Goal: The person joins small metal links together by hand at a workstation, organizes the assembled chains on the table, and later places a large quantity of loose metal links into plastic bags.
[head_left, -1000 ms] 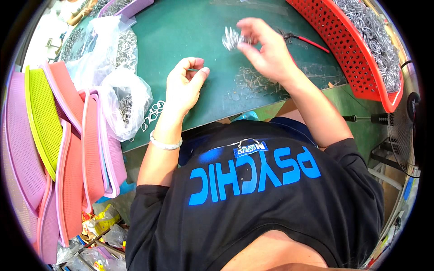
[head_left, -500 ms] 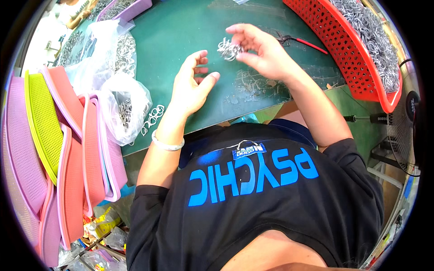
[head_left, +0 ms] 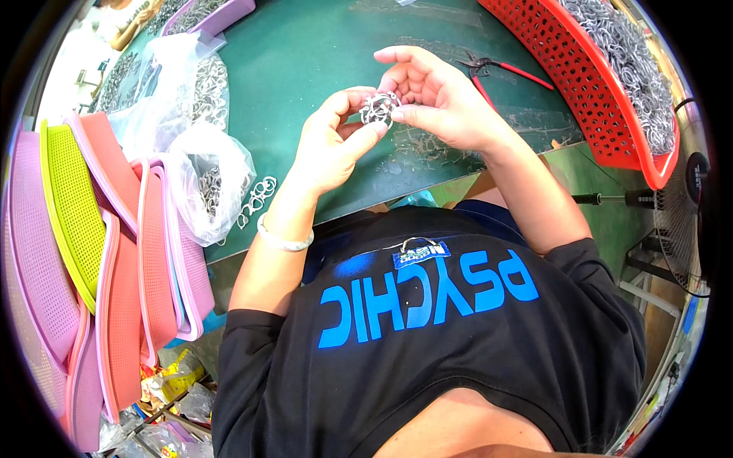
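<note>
Over the green table [head_left: 298, 53], both hands meet at a small cluster of silver metal rings [head_left: 379, 109]. My left hand [head_left: 330, 145] pinches its left side between thumb and fingers. My right hand [head_left: 443, 107] holds the other side, its thumb pressed to the cluster and the upper fingers curved above it. How the rings join each other is too small to make out. Beyond my right hand lies a pair of pliers with red handles [head_left: 527, 75], partly hidden by that hand.
A red perforated basket [head_left: 588, 107] heaped with grey metal rings stands at the right. To the left are a clear plastic bag [head_left: 237, 156] with metal pieces inside, a few loose rings [head_left: 258, 200], and stacked coloured baskets [head_left: 72, 206]. A purple tray [head_left: 229, 17] sits at the far left.
My left hand has moved right and closed on the ring cluster, which before was in my right hand alone. The cluster has come slightly nearer, and more of the pliers shows.
</note>
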A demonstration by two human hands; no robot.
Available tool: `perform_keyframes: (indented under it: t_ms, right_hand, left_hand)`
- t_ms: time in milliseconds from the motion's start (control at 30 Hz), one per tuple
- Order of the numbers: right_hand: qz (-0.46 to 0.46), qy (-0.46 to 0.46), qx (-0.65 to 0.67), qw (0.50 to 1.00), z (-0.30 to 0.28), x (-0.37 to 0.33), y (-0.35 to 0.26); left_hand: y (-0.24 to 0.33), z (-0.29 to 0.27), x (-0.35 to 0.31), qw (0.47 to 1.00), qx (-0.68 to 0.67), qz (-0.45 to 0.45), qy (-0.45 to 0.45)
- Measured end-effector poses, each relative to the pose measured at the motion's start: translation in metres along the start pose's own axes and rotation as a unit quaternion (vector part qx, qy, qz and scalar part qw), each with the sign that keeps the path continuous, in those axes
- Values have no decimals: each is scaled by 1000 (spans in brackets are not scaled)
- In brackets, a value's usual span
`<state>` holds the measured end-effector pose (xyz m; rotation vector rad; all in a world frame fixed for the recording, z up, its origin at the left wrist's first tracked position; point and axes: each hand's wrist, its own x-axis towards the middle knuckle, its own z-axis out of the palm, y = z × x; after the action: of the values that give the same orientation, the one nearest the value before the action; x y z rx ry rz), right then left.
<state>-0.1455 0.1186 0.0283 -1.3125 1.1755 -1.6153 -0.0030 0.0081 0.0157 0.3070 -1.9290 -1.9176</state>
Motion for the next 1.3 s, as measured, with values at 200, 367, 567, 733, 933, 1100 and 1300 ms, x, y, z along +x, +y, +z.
perform_keyframes:
  t_ms: [200,367,567,733,933,1100,1300]
  right_hand:
    - [5,-23,-72,997,0,-1,-6]
    - [1,-22,-44,999,-1,-1,-5]
    - [8,-8,15,1000,-1,-1,-3]
    - [12,-3,26,1000,-1,0,-1]
    - [17,-1,33,999,-1,0,-2]
    - [8,6,41,999,3,2,-4]
    - [4,22,17,1000,4,4,-2]
  left_hand:
    - [1,-7,-3,999,-13,-28,-31]
    - [4,-7,-3,1000,-6,-6,-25]
    - [13,-4,-5,1000,27,-4,-6]
    - [15,-2,-6,1000,16,3,-6]
    - [14,-4,-4,1000,-30,-5,-6]
    - [13,-8,0,977,-201,-73,-12]
    - [11,-6,3,965,-253,-73,-6]
